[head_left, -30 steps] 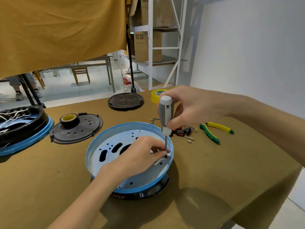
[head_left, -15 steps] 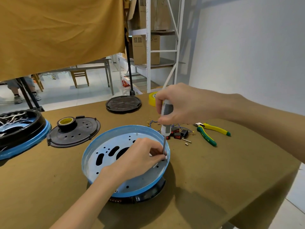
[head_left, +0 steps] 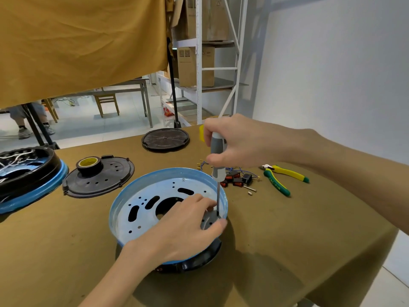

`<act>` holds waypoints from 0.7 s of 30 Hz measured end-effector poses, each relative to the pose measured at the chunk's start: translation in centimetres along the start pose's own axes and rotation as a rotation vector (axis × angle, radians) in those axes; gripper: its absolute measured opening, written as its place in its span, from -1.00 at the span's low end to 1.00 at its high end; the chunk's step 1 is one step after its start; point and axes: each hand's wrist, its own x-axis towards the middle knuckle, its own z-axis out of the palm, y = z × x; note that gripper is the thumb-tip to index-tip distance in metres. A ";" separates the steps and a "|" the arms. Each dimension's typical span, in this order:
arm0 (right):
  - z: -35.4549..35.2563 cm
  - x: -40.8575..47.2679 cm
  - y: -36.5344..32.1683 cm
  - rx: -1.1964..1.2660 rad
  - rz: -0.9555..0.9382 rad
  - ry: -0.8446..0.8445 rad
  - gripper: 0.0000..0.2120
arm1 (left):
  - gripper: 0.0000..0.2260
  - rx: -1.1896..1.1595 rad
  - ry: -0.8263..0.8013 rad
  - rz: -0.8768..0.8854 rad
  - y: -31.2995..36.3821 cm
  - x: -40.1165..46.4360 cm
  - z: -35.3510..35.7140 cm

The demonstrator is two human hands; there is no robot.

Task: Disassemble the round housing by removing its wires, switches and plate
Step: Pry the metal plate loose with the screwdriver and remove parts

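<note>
Screwdriver (head_left: 218,156) upright in round housing (head_left: 141,185)

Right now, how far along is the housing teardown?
Done: switches and wires lie loose on the table. In hand: right hand drives a screwdriver into the plate; left hand steadies the round housing. Left: lifting the plate out.
</note>
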 end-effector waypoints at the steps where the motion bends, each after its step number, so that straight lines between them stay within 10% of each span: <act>1: 0.3 0.1 -0.1 0.012 -0.004 0.026 -0.76 | -0.43 0.009 -0.012 -0.017 0.0 -0.5 -0.1; 15: 3.4 0.2 0.2 0.166 0.002 0.304 -0.65 | -0.45 0.144 -0.264 -0.094 -3.7 -2.0 -5.3; 21: 4.3 1.2 -1.2 0.175 -0.034 0.344 -0.64 | -0.49 0.183 -0.020 -0.048 -4.0 -4.2 -2.3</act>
